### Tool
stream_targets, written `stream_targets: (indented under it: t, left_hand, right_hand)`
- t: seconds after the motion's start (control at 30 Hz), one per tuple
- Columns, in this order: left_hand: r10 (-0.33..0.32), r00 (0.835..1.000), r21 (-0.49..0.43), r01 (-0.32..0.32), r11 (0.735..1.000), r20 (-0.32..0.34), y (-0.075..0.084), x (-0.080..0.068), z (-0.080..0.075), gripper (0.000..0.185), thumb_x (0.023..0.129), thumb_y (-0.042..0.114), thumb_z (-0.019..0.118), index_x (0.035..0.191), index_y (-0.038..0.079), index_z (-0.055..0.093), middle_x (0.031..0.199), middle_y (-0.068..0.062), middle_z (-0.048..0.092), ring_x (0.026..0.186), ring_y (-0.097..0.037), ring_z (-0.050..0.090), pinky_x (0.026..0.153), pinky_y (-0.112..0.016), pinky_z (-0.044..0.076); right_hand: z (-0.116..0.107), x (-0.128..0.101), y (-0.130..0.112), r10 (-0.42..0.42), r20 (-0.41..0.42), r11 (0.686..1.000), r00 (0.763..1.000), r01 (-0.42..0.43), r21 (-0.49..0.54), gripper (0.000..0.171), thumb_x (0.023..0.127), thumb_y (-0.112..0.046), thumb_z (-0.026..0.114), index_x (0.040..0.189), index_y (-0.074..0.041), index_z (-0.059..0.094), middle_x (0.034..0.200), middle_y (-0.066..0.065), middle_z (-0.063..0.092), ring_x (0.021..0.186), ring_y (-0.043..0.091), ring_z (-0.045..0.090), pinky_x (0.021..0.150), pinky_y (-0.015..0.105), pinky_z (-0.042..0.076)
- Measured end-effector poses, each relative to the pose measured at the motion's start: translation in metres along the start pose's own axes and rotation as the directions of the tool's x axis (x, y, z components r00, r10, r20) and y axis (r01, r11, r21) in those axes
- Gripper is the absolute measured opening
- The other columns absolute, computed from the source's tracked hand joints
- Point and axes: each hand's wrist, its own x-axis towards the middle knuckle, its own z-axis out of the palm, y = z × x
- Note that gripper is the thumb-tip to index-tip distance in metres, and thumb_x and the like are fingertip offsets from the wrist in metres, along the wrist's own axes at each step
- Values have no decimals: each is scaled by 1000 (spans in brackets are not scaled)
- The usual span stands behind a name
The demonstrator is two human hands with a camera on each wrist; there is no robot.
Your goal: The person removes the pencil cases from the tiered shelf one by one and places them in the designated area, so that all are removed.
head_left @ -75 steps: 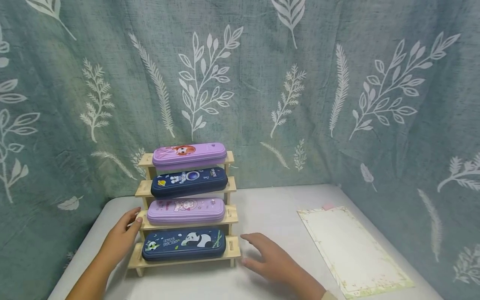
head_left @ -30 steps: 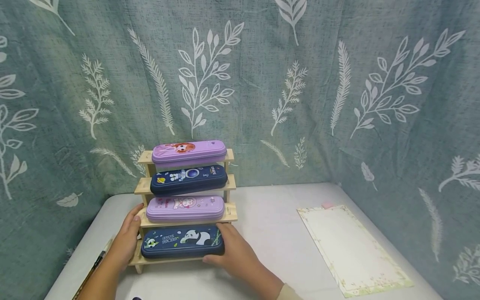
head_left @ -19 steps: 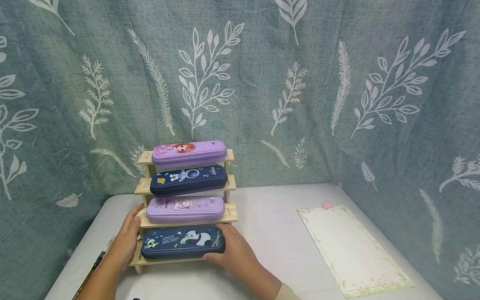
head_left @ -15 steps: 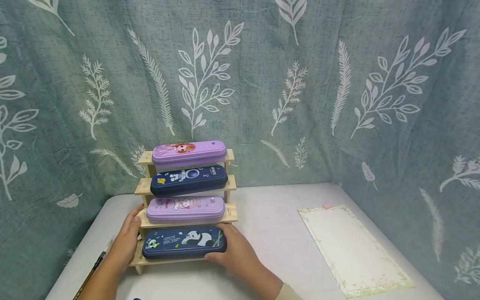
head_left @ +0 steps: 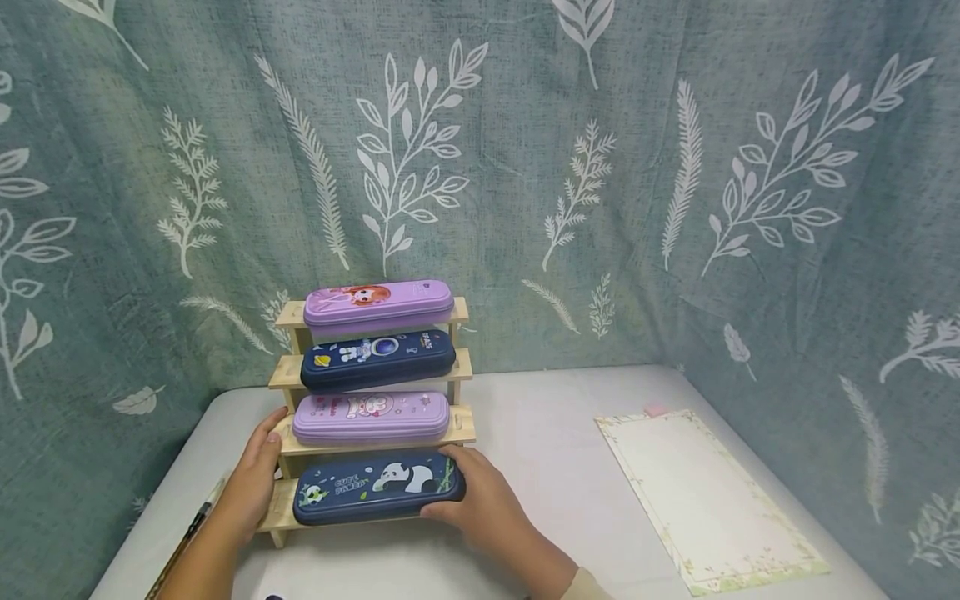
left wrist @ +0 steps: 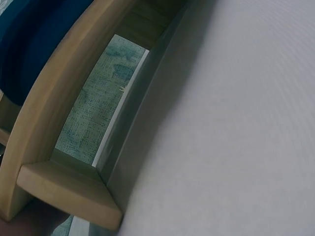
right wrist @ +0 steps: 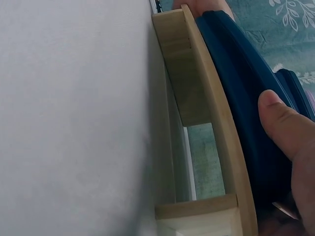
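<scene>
On a stepped wooden rack (head_left: 279, 507) lie several hard pencil cases, one on each tier. My right hand (head_left: 483, 504) grips the right end of the dark blue panda pencil case (head_left: 378, 487) on the lowest tier, thumb in front and fingers over the back edge. That case sits slightly askew, its right end further back. In the right wrist view my thumb (right wrist: 283, 120) presses against the blue case's side. My left hand (head_left: 251, 483) holds the rack's left side, thumb near the second tier from the bottom; its other fingers are partly hidden behind the rack.
Above are a purple bunny case (head_left: 371, 417), a blue astronaut case (head_left: 378, 360) and a purple case with a girl (head_left: 378, 305). Bordered paper (head_left: 712, 500) lies at right with a pink piece (head_left: 656, 410) behind it. A dark pen-like stick (head_left: 197, 521) lies by my left forearm.
My right hand has come in from the right, taken hold of the panda pencil case and slid it a little to the right. My left hand stays at the rack's side.
</scene>
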Motion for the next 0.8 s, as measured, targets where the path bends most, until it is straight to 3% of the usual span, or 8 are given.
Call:
stream_targets:
  t: [0.2, 0.63, 0.8]
  left_hand:
    - [2, 1000, -5, -2, 1000, -3, 0, -1, 0, 61, 114, 45, 13, 170, 23, 4, 175, -20, 8, 160, -48, 6, 125, -71, 7]
    - [-26, 1000, 4, 26, 1000, -6, 1, -1, 0, 60, 114, 45, 12, 170, 25, 3, 176, -18, 5, 161, -47, 4, 125, -71, 6]
    - [-31, 999, 15, 31, 999, -10, 0, 1, -2, 60, 114, 48, 12, 170, 28, 3, 176, -17, 5, 161, -47, 3, 125, -71, 6]
  right_hand:
    - [-5, -4, 3, 5, 13, 1000, 1000, -5, 19, 85, 76, -47, 93, 148, -19, 56, 145, -2, 60, 133, 18, 58, 115, 49, 46]
    - [-20, -14, 17, -85, -20, 996, 996, 86, 33, 85, 74, -39, 95, 147, -17, 58, 147, 4, 61, 139, 27, 57, 116, 52, 45]
    - [-28, -17, 24, -96, 3, 993, 995, 95, 69, 86, 75, -38, 94, 149, -17, 56, 148, 4, 59, 138, 25, 57, 113, 45, 49]
